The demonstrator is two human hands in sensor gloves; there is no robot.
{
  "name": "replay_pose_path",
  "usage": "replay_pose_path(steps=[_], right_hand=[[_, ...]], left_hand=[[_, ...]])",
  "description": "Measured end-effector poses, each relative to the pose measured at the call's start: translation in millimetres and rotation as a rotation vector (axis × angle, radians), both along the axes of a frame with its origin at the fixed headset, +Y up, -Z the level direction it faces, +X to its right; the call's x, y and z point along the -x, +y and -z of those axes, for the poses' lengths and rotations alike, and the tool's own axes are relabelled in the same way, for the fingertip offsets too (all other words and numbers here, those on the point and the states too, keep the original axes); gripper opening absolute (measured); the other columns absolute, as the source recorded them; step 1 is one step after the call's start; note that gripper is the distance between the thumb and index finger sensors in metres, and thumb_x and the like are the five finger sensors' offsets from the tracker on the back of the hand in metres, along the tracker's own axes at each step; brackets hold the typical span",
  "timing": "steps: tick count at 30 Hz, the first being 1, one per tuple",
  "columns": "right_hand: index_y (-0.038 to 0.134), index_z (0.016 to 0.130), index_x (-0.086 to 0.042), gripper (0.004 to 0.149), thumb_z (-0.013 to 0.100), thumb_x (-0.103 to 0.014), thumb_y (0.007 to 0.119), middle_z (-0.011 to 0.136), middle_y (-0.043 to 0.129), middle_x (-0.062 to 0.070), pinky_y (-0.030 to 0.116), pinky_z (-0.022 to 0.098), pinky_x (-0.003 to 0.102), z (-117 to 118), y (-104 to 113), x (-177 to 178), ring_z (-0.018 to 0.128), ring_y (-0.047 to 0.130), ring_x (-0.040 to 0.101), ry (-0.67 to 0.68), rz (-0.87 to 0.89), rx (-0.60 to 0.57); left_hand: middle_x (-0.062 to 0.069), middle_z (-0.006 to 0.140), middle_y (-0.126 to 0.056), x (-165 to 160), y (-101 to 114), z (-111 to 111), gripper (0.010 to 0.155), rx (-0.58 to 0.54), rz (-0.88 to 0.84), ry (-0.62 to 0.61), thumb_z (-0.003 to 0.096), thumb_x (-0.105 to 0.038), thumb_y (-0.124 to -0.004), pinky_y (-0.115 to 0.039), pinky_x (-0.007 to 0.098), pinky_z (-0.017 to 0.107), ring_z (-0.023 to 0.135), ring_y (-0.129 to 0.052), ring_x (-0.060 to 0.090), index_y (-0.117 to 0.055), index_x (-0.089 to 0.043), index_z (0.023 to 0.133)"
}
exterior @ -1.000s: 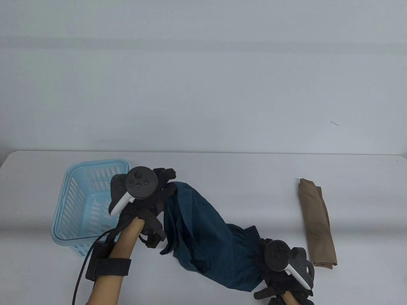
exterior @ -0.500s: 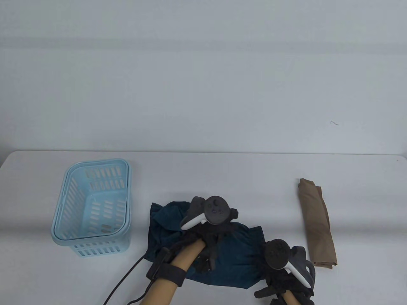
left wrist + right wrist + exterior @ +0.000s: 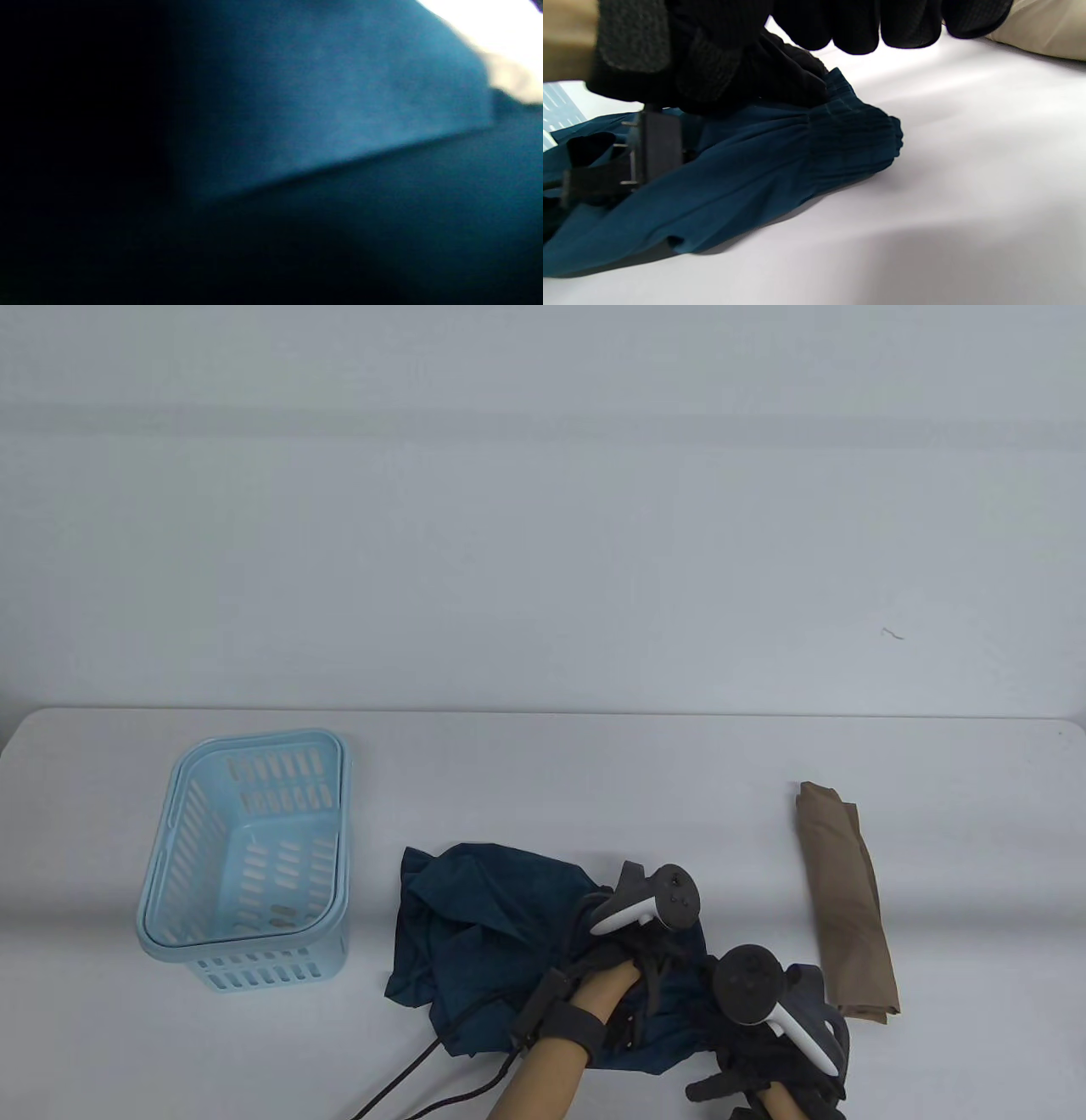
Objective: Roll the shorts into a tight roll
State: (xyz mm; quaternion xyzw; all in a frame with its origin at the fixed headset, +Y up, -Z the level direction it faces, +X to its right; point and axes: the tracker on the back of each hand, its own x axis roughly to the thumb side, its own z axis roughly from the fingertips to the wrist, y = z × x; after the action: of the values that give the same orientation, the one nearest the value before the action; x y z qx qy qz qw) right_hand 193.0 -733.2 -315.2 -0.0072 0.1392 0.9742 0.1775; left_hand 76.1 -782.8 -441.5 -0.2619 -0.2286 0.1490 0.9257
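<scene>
Both hands are down on the teal shorts (image 3: pixel 492 925), which lie crumpled on the table (image 3: pixel 543 780) btwn the blue basket (image 3: pixel 246 857) and a tan rolled garment (image 3: pixel 844 899), so I'd call this the lay-out step, no roll begun yet. My right hand (image 3: pixel 764 1035) sits at the right end, by the gathered waistband (image 3: pixel 852 135); the right wrist view shows its fingers (image 3: pixel 895 25) curled, thumb side pressed to the cloth, prob. pinching it. My left hand (image 3: pixel 645 950) rests on the middle of the fabric just beside the right; its fingers are hidden and the left wrist view is only blurred teal, so can't tell its grip. Next, I think: spread and flatten the heap w/ both hands, then start rolling from one end.
</scene>
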Motion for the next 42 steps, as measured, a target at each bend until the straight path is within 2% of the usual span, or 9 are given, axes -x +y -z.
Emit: replay_pose_path(steps=[6, 11, 16, 22, 28, 34, 37, 42], right_hand=[[0.048, 0.108, -0.011, 0.064, 0.052, -0.037, 0.064, 0.113, 0.047, 0.019, 0.049, 0.069, 0.065, -0.8, -0.6, -2.1, 0.101, 0.05, 0.048, -0.01, -0.003, 0.012], [0.048, 0.108, -0.011, 0.064, 0.052, -0.037, 0.063, 0.113, 0.047, 0.019, 0.049, 0.069, 0.065, -0.6, -0.9, -1.9, 0.101, 0.05, 0.048, -0.013, -0.009, 0.018], [0.048, 0.108, -0.011, 0.064, 0.052, -0.037, 0.064, 0.113, 0.047, 0.019, 0.049, 0.069, 0.065, 0.2, -1.7, 1.3, 0.101, 0.05, 0.049, -0.006, -0.009, 0.023], [0.045, 0.109, -0.01, 0.066, 0.052, -0.037, 0.064, 0.114, 0.044, 0.02, 0.047, 0.069, 0.066, 1.3, -1.7, 5.2, 0.102, 0.048, 0.049, 0.002, -0.013, 0.019], [0.032, 0.11, -0.008, 0.074, 0.051, -0.038, 0.065, 0.115, 0.032, 0.023, 0.043, 0.07, 0.066, -0.9, 4.4, 7.9, 0.103, 0.039, 0.05, 0.007, 0.008, -0.016], [0.021, 0.11, -0.006, 0.082, 0.051, -0.039, 0.067, 0.114, 0.023, 0.024, 0.037, 0.071, 0.067, -3.1, 8.2, 10.7, 0.104, 0.028, 0.051, 0.029, 0.043, -0.056], [0.013, 0.109, -0.005, 0.087, 0.05, -0.04, 0.068, 0.113, 0.011, 0.025, 0.032, 0.072, 0.068, -5.1, 11.5, 13.9, 0.103, 0.02, 0.051, 0.048, 0.051, -0.097], [0.011, 0.108, -0.007, 0.089, 0.05, -0.04, 0.069, 0.113, 0.01, 0.023, 0.031, 0.072, 0.068, -8.7, 19.5, 19.8, 0.104, 0.019, 0.05, 0.087, 0.126, -0.202]], left_hand=[[0.025, 0.117, -0.029, 0.2, 2.6, 2.0, 0.066, -0.048, 0.013, -0.019, 0.0549, -0.037, -0.067, -0.017, 0.073, 0.067, 0.107, -0.029, 0.054, -0.043, -0.013, 0.111], [0.019, 0.116, -0.048, 2.4, 7.7, 1.6, 0.053, -0.144, 0.004, -0.014, 0.054, -0.036, -0.069, -0.024, 0.072, 0.069, 0.108, -0.047, 0.048, -0.061, -0.018, 0.103], [0.016, 0.112, -0.063, 18.5, 19.8, 0.7, 0.048, -0.188, -0.121, 0.029, 0.0533, -0.035, -0.069, -0.032, 0.072, 0.069, 0.105, -0.063, 0.046, -0.071, -0.018, 0.098], [0.016, 0.11, -0.067, 45.0, 50.8, -7.9, 0.047, -0.253, -0.291, 0.044, 0.0524, -0.034, -0.071, -0.035, 0.073, 0.068, 0.103, -0.067, 0.046, -0.073, -0.017, 0.096], [0.017, 0.109, -0.069, 76.3, 86.2, -25.4, 0.047, -0.319, -0.46, 0.042, 0.0518, -0.034, -0.073, -0.037, 0.073, 0.068, 0.101, -0.071, 0.046, -0.076, -0.017, 0.095], [0.017, 0.109, -0.071, 100.2, 111.2, -45.7, 0.046, -0.374, -0.485, -0.015, 0.052, -0.033, -0.073, -0.036, 0.074, 0.067, 0.101, -0.072, 0.047, -0.077, -0.017, 0.095], [0.018, 0.11, -0.069, 110.4, 121.1, -56.4, 0.046, -0.39, -0.488, -0.045, 0.0527, -0.032, -0.072, -0.035, 0.075, 0.067, 0.102, -0.069, 0.048, -0.076, -0.016, 0.096], [0.021, 0.11, -0.069, 124.5, 130.6, -71.7, 0.047, -0.336, -0.564, -0.077, 0.054, -0.031, -0.07, -0.033, 0.077, 0.066, 0.101, -0.069, 0.051, -0.076, -0.013, 0.098]])
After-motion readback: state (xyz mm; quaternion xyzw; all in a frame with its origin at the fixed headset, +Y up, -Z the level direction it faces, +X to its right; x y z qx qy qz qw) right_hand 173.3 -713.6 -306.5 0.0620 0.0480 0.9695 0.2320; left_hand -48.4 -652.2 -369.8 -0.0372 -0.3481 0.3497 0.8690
